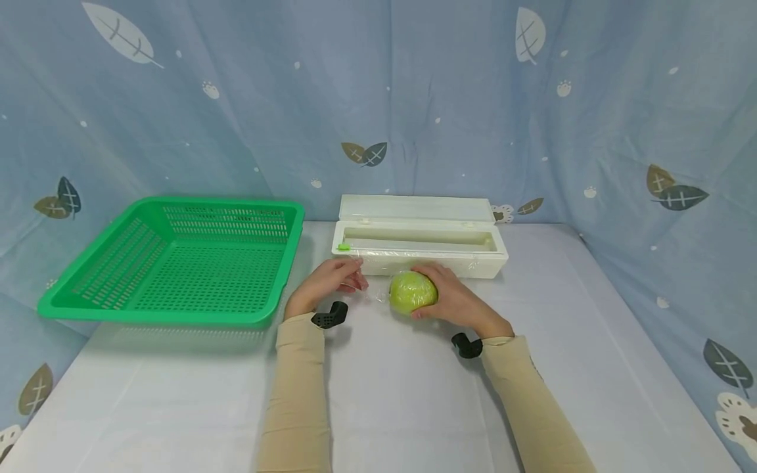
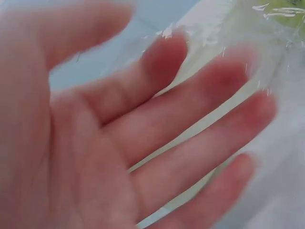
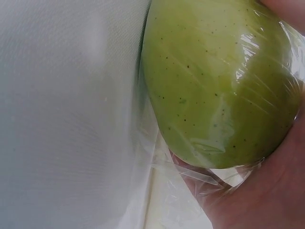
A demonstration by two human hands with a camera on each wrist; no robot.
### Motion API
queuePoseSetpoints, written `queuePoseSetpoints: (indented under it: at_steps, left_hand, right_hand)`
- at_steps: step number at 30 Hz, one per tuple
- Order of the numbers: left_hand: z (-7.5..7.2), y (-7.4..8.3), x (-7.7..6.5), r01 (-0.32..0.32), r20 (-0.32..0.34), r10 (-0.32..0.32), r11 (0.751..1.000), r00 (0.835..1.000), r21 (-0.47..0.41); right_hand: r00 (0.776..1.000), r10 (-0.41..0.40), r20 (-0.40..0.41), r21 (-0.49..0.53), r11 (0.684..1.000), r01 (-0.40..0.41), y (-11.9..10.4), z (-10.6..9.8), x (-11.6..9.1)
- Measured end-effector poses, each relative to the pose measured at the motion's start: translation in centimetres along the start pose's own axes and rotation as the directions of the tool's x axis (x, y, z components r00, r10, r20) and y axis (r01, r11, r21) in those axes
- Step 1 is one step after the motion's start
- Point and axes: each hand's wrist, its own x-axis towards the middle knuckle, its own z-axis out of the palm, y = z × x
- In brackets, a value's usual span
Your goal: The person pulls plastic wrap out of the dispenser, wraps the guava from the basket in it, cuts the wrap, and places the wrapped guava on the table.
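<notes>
A round green fruit (image 1: pixel 408 293), speckled with small dark dots in the right wrist view, sits on the white tabletop with clear cling film (image 3: pixel 245 52) around it. Curled round its right side, my right hand (image 1: pixel 452 297) grips the fruit through the film. My left hand (image 1: pixel 328 284) is to the left of the fruit, its fingers extended and slightly spread in the left wrist view. Loose cling film (image 2: pixel 209 31) stretches from the fingertips towards the fruit. Just behind both hands stands a white cling film dispenser (image 1: pixel 422 263), its lid (image 1: pixel 414 207) raised.
A green perforated plastic basket (image 1: pixel 165 319) stands on the left of the table. On the dispenser's front edge, at the left, sits a small bright green slider (image 1: pixel 344 247). A blue leaf-patterned curtain (image 1: pixel 236 98) hangs behind the table (image 1: pixel 384 407).
</notes>
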Motion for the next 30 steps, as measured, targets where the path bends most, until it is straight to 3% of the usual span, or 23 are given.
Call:
queuePoseSetpoints:
  at_steps: [3,10,19,23,26,30]
  left_hand:
    - [0.0,-0.1,0.1,-0.021,-0.038,0.021,1.0,0.999,-0.007]
    - [-0.2,0.0,0.1,-0.086,0.095,0.088,0.996,0.992,-0.027]
    - [0.0,1.7,-0.9,-0.149,0.156,0.168,0.981,0.973,-0.127]
    - [0.2,1.2,-0.6,-0.197,0.195,0.234,0.961,0.952,-0.192]
    - [0.6,0.6,0.0,-0.192,0.202,0.24,0.954,0.949,-0.232]
    - [1.4,0.8,0.3,-0.136,0.198,0.19,0.956,0.962,-0.258]
  right_hand:
    - [1.0,0.0,-0.002,0.001,1.0,0.0,0.0,0.0,0.0]
    - [1.0,0.014,-0.009,-0.008,1.0,-0.014,0.0,0.0,-0.1]
    - [1.0,0.014,-0.01,-0.014,1.0,-0.014,-0.1,-0.1,-0.2]
    - [1.0,0.007,-0.016,-0.015,1.0,-0.007,0.0,0.0,-0.2]
    - [1.0,0.011,-0.017,-0.014,1.0,-0.011,0.0,0.1,-0.2]
    - [1.0,0.001,-0.017,-0.016,1.0,-0.001,-0.1,0.2,0.0]
